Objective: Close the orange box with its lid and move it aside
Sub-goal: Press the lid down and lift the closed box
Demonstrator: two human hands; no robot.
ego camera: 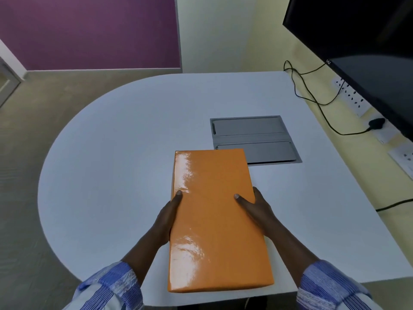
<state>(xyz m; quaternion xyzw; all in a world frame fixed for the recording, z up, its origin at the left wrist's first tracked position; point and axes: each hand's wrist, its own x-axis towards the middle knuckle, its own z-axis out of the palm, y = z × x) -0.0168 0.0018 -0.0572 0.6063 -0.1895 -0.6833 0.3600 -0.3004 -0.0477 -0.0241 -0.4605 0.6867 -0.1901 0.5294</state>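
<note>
A long glossy orange box point(214, 220) lies lengthwise in front of me on the white table point(116, 153), its lid on top so the inside is hidden. My left hand point(166, 218) grips its left side, thumb on the lid. On the opposite side my right hand point(257, 209) holds the box, thumb resting on top. I cannot tell whether the box is lifted or resting on the table; its near end reaches the table's front edge.
A grey metal cable hatch point(252, 137) is set in the tabletop just beyond the box's far right corner. A black monitor point(366, 52) hangs at the upper right, with black cables point(312, 97) and wall sockets point(350, 95) along the right wall.
</note>
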